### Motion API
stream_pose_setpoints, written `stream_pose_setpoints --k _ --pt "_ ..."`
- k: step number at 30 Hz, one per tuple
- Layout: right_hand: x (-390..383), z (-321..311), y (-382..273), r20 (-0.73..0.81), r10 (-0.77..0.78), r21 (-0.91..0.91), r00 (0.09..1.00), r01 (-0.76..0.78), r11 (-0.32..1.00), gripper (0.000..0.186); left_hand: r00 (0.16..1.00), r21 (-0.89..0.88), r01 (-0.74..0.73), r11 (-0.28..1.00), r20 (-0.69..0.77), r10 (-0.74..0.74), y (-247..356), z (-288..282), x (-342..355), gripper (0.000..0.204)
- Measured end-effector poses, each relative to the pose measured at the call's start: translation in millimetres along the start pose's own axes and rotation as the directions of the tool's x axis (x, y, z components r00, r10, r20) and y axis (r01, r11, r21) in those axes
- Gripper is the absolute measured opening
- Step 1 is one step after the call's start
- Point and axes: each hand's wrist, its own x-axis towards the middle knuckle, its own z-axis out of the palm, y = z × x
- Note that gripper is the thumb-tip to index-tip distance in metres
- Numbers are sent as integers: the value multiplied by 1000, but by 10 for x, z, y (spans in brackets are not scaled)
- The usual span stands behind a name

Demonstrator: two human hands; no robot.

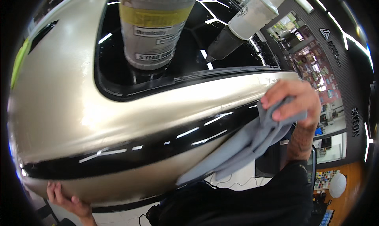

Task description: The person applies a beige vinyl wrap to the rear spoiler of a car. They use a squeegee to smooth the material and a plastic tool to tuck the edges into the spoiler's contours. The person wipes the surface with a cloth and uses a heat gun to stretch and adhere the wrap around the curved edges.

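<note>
A grey cloth [244, 141] hangs in folds from my right hand [294, 101], whose fingers are closed around its upper end. The cloth lies against the champagne-coloured car body panel [158, 111] and overlaps the right part of its glossy black strip [158, 147]. At the lower left, my left hand [65, 200] rests on the panel's lower edge, holding nothing, with its fingers apart. Above the panel, a translucent plastic bottle [152, 32] with a yellow label band stands on the dark car glass [114, 48]. Its top is cut off by the frame.
A white and dark bottle [248, 20] also stands on the glass, farther right. To the right are a dark ribbed wall [339, 68] and a wooden counter [351, 186] bearing a round white object [337, 185]. Cables [241, 182] trail over the pale floor.
</note>
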Motion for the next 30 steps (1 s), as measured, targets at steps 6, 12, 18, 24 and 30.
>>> stream_pose_setpoints --k 6,12,18,24,30 --pt "273 307 -12 -33 86 -153 996 -90 984 27 998 44 -41 998 48 39 -238 -116 -20 60" --pt "848 288 205 143 153 39 978 -159 986 26 998 20 -42 999 49 41 -260 -180 47 59" --pt "1055 164 291 235 375 98 897 -406 909 28 998 73 -9 997 66 4 -220 -166 63 60" --pt "533 119 136 129 -89 13 988 88 996 49 998 75 -6 997 58 2 -148 -185 110 62" --pt "911 519 -144 119 -64 -133 991 80 988 35 1000 11 10 1000 25 -10 -51 -207 132 64"
